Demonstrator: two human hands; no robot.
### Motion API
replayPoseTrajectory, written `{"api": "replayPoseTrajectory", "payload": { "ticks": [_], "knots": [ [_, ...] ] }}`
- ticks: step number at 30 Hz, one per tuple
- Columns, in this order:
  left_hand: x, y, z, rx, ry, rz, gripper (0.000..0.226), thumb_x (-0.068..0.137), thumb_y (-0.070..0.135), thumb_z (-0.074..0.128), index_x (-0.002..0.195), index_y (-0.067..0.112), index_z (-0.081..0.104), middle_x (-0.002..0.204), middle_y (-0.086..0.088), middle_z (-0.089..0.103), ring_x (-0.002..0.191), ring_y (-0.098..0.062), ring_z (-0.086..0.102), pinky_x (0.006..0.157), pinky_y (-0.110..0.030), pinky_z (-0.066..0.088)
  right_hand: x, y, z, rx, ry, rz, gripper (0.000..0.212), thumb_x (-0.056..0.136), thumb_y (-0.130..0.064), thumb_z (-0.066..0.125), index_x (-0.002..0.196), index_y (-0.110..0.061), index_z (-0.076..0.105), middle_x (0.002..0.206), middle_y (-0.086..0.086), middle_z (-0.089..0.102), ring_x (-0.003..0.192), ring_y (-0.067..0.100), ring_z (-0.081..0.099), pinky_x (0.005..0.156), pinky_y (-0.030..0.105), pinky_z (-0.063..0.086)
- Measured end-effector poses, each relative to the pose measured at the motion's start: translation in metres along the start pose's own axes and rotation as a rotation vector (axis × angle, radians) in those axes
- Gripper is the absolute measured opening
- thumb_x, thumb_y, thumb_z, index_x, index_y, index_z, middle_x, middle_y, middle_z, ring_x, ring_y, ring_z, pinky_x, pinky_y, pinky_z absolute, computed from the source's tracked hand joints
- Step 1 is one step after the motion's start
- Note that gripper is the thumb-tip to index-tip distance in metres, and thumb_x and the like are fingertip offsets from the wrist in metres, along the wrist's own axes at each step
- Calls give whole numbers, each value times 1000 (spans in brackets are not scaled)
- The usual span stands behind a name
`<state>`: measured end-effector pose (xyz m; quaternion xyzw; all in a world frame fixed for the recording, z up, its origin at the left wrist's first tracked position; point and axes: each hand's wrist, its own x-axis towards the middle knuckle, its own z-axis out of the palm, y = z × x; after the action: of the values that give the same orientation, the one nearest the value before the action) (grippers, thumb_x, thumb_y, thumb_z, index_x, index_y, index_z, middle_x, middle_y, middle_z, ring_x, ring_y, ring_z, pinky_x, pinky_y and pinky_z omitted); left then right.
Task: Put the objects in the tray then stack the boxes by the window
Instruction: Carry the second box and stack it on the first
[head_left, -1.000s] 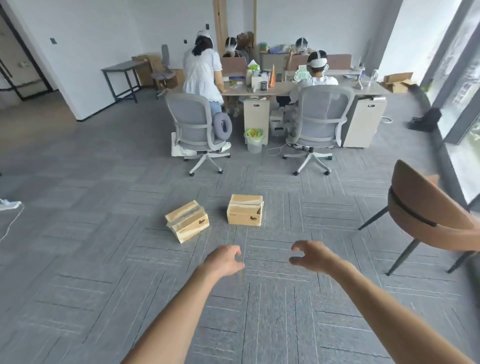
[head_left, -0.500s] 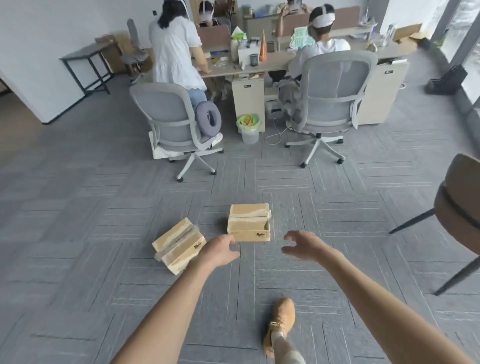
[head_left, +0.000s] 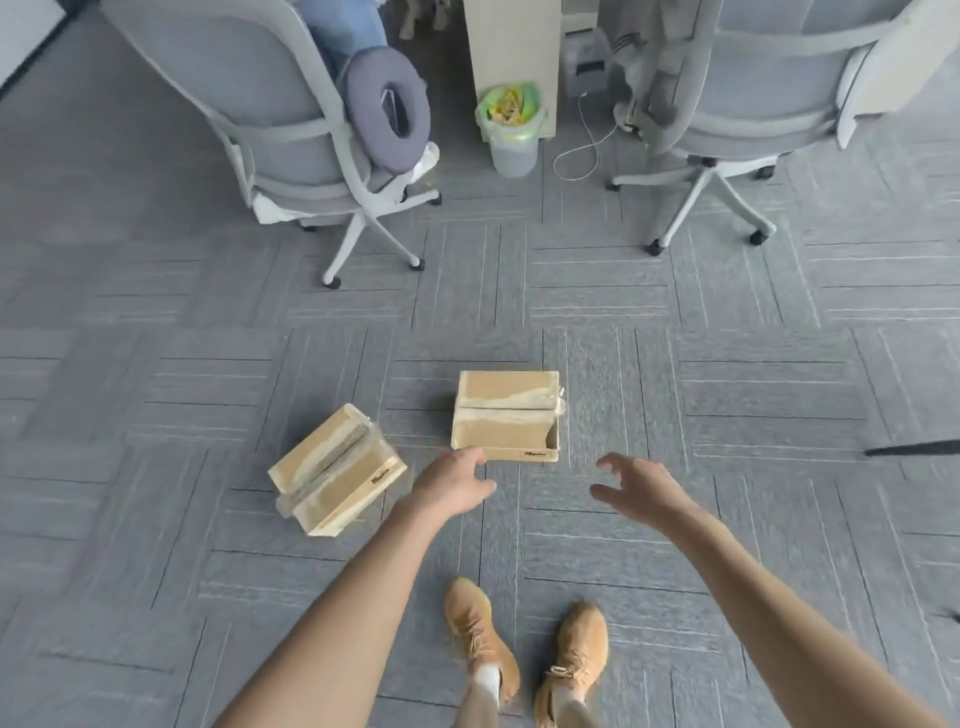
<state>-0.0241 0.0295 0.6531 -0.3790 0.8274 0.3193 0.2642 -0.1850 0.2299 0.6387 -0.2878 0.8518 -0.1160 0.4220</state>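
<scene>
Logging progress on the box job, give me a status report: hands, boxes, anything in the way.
Left hand and right hand open, empty. Both reaching toward the square box; tilted box lies to its left. Both boxes on carpet, unstacked. Nothing between hands and box.

Two taped cardboard boxes lie apart on the grey carpet: the right box (head_left: 506, 415) squarely ahead, the left box (head_left: 336, 470) turned at an angle. The left hand (head_left: 451, 486) reaches out at the right box's near left corner, and the right hand (head_left: 641, 486) hovers with spread, slightly bent fingers near its right side, holding nothing. Two tan shoes (head_left: 524, 654) stand below, with two office chairs (head_left: 291, 119) and a bin (head_left: 511, 127) beyond.
</scene>
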Motion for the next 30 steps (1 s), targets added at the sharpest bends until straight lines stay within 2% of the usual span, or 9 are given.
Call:
{"api": "replayPoseTrajectory", "payload": {
  "ticks": [5,12,15,20,22,24,26,28,30],
  "knots": [
    [118,-44,41,-51,-90,-38,47,91,35,61,134,18,52,133,-5,58,114,-20,59,93,-30,47,106,33,50,28,-42,77,56,95,-33,64,145,-16,47,136,10,62,118,24,63,102,40,50],
    [272,-144,151,-102,-183,-120,48,93,35,58,137,19,50,138,-7,55,117,-20,58,97,-35,47,255,98,165,78,-117,205,62,94,-31,65,149,-17,42,136,10,61,114,24,63,97,36,53],
    [337,-185,201,-151,-193,-165,48,94,35,58,138,17,49,140,-8,54,107,-17,60,88,-27,46,325,125,212,93,-112,221,63,95,-29,65,150,-17,39,142,10,56,120,25,60,99,36,51],
    [423,-239,278,-330,-115,-285,53,93,35,61,140,15,46,141,-7,52,97,-12,54,83,-27,44,431,159,286,122,-115,241,71,94,-30,66,154,-15,31,143,14,56,117,26,63,100,38,52],
    [457,-256,299,-393,-89,-309,63,91,34,64,145,13,38,144,-7,47,95,-9,54,80,-24,44,467,169,310,165,-99,262,83,90,-35,71,155,-12,26,147,15,51,127,29,57,105,39,49],
    [491,-272,315,-478,-1,-349,77,85,35,72,147,13,32,148,-8,42,112,-16,56,90,-29,47,499,180,329,260,-56,280,90,80,-41,78,150,-9,32,147,14,50,129,29,54,109,42,46],
    [519,-281,320,-583,121,-396,93,76,37,81,149,16,27,153,-9,37,132,-26,46,107,-43,41,523,191,341,394,17,285,96,64,-52,83,140,-9,44,133,10,60,107,19,63,102,43,50],
    [544,-287,321,-766,244,-403,96,72,33,85,149,19,28,153,-5,39,136,-25,43,111,-44,35,547,205,351,503,100,244,107,45,-68,82,134,-15,52,116,0,69,90,9,64,94,43,56],
    [561,-290,321,-890,302,-358,91,70,28,87,144,21,36,149,-1,44,135,-22,44,112,-42,33,571,226,365,571,118,217,113,37,-79,80,131,-22,57,109,-8,73,96,12,69,90,42,59]
  ]
}}
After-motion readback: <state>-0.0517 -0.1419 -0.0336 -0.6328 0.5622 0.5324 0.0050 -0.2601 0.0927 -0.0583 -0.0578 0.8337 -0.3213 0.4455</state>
